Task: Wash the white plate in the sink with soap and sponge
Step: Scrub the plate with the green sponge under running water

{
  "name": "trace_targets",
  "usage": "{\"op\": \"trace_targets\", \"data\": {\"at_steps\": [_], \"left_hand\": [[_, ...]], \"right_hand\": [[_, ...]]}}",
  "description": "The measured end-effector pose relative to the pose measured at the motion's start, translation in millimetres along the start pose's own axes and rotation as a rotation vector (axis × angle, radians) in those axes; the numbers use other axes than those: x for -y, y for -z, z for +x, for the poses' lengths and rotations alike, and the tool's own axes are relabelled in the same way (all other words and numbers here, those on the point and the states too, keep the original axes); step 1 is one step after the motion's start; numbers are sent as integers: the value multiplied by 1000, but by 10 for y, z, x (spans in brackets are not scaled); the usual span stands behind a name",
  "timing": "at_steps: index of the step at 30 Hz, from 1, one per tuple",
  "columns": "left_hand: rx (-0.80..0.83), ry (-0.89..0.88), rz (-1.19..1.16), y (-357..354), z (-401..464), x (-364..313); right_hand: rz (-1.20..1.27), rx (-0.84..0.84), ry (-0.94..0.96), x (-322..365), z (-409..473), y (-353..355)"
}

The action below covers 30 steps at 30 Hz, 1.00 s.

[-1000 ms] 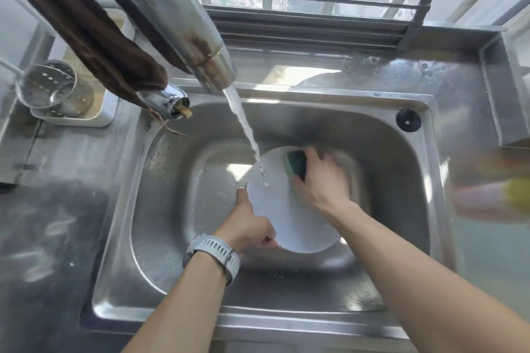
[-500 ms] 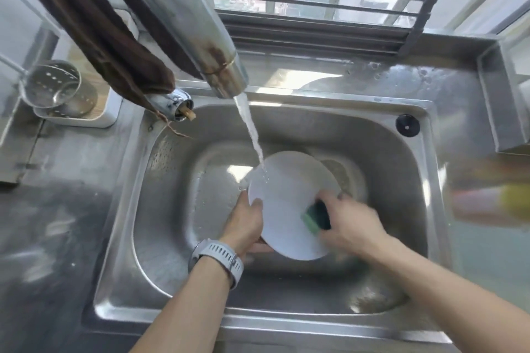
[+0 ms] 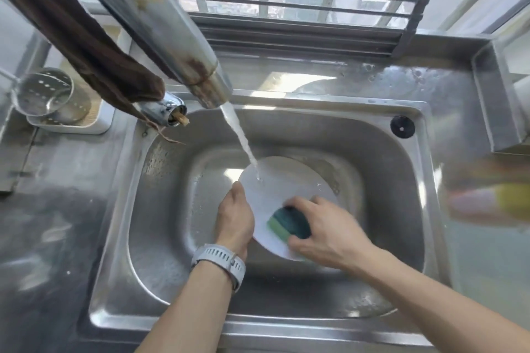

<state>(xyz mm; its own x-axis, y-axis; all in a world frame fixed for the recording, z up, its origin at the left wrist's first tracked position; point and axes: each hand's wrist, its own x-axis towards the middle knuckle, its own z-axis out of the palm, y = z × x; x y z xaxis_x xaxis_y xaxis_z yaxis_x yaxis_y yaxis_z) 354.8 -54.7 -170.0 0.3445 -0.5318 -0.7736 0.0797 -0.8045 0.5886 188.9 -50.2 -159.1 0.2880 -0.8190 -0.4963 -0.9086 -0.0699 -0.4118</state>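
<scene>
Currently, head view, places given relative to the sink [image 3: 407, 238]:
Plate: the white plate [image 3: 282, 183] is held tilted over the middle of the basin, its lower edge toward the near wall.
Left hand: the left hand [image 3: 233, 219] grips the plate's left rim, fingers curled behind it and thumb on the edge; a watch sits on that wrist.
Right hand: the right hand [image 3: 329, 231] is clamped on the sponge [image 3: 288, 222], pressing it to the plate's lower face.
Change: a second ago the sponge was at the plate's far rim, near the stream; it has since swept down to the near part, while the left-hand grip has held.
Water: the faucet [image 3: 213, 92] at the sink's far-left edge runs onto the plate's upper left.
Soap: no suds can be made out; a blurred yellow shape lies right of the sink.
Judgement: scrubbing appears mid-course, with most of the front face covered; back and rinse probably remain.
Risk: a wet rim may slip.
</scene>
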Motion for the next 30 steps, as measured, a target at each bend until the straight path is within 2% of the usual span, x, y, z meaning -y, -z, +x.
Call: {"op": "trace_targets", "data": {"at_steps": [3,5,7,10,13,15,17,21,22,25,27,30], "left_hand": [[-18,-152,67,-32,-51,-4],[-32,-201,76,-54,-111,-39],[-54,-198,28,-58,-138,-86],[-67,-130,-88,-15,-131,-130],[-52,-88,-229,76,-85,-70],[-42,-92,-249,124,-119,-32],[-46,-122,-212,163,-187,6],[-57,-165,-85,174,-365,39],[-66,-162,-75,172,-385,26],[-115,-142,-35,192,-340,17],[-148,-120,-49,234,-306,26],[-164,-99,-122,317,-303,-8]], "right_hand": [[-83,-95,-197,-358,264,73],[-30,-181,-279,-368,534,88],[44,-243,-229,-184,740,55],[93,-297,-31,262,634,23],[35,-250,172,446,142,83],[5,-183,230,331,-203,138],[-71,-175,194,103,-362,194],[-164,-260,-67,-114,-51,307],[-130,-269,-45,-37,29,288],[30,-236,196,429,132,154],[18,-255,295,633,269,120],[-28,-331,192,519,575,245]]}}
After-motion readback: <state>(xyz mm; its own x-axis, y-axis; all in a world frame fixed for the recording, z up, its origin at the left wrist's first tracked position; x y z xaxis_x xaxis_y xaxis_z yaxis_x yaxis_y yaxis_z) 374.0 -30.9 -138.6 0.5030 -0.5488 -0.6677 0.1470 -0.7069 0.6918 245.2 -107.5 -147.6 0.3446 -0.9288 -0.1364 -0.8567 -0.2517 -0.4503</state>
